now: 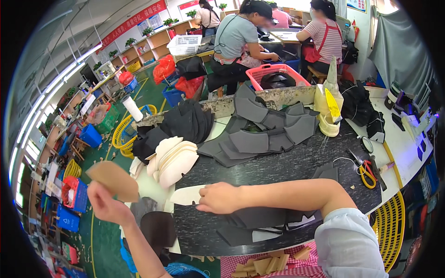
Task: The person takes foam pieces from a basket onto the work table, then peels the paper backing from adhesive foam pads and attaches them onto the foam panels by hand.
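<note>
- A crowded workshop: a dark worktable (278,171) runs across the middle, with shelving along the far wall and people seated at other benches behind it.
- The left hand (105,204) is raised off the table's left end, fingers pinched on a tan cardboard-coloured cut piece (112,179) held up in the air.
- The right hand (220,198) reaches across the body and lies on the table, closed on the end of a cream flat piece (187,194) lying there.
- Just beyond that, a fanned stack of cream pieces (171,160) leans beside a heap of black pieces (183,123).
- Grey foam pieces (259,132) spread over the table's middle, well apart from both hands.
- At the right, yellow-handled scissors (366,173) lie near the edge; a yellow glue bottle (330,104) stands behind.
- More dark pieces (259,217) lie under the right forearm, partly hidden by it.
- Tan strips (264,264) rest in the lap, cut off by the lower edge.
- The floor at the left holds blue and yellow baskets, too bent by the lens to make out well.
</note>
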The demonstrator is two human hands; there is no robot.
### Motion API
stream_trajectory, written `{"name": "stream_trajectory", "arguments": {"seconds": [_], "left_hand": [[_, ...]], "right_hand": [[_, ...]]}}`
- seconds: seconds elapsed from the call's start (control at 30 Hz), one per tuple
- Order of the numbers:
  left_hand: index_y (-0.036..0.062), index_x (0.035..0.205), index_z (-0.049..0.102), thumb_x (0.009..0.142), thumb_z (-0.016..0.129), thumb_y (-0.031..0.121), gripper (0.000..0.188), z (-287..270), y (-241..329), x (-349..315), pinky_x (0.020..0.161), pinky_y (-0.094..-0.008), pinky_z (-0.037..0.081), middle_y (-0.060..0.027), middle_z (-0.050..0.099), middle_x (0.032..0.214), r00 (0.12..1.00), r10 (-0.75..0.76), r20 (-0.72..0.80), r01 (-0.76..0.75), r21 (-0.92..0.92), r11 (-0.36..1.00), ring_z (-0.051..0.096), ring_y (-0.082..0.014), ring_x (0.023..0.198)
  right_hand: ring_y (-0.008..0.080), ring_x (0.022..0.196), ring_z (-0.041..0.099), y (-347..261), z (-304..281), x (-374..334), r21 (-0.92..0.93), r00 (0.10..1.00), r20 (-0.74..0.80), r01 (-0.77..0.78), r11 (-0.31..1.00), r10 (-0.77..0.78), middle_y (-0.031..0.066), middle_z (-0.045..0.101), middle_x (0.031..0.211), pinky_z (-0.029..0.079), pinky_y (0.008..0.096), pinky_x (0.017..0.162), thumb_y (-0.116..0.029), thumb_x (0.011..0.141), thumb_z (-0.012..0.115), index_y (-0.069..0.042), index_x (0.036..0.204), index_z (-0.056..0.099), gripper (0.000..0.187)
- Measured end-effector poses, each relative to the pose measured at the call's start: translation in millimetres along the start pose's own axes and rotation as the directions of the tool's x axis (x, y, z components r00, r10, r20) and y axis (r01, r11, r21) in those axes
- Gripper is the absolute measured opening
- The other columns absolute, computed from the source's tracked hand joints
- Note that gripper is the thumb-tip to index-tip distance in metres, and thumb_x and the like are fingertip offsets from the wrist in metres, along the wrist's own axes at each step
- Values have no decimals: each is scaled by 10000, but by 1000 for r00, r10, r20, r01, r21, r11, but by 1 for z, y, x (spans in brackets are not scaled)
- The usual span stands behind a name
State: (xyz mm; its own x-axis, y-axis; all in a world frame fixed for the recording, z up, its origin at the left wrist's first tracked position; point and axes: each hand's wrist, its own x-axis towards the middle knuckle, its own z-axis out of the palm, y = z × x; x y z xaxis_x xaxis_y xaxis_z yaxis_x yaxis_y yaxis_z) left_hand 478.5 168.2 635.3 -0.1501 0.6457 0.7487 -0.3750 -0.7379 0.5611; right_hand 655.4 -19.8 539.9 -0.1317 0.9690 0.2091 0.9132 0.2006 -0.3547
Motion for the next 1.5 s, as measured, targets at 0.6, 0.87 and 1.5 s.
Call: {"name": "stream_trajectory", "arguments": {"seconds": [0.6,0.87,1.5], "left_hand": [[21,1197,556,720,731,172,530,41,113,-117,823,-399,451,-164,576,1096,404,-94,910,182,21,983,565,-294,969],[16,1358,372,686,755,263,812,25,35,-92,967,-454,365,-189,420,1335,358,-202,911,-565,384,730,438,-384,1166],[35,806,574,620,855,176,365,117,169,-165,546,-255,416,-54,518,773,82,194,978,375,-211,903,516,-137,631]], "right_hand": [[30,441,424,-84,-75,-121,983,871,-85,-7,184,484,-29,483,534,317,199,399,-273,917,599,-65,718,529,297],[69,470,521,-49,-72,-191,990,587,-143,75,123,797,5,560,606,422,204,439,-223,937,563,-37,815,570,222],[73,437,381,-111,-103,-200,721,785,-495,133,680,372,4,469,518,271,260,412,-97,818,684,-40,620,539,253]]}}
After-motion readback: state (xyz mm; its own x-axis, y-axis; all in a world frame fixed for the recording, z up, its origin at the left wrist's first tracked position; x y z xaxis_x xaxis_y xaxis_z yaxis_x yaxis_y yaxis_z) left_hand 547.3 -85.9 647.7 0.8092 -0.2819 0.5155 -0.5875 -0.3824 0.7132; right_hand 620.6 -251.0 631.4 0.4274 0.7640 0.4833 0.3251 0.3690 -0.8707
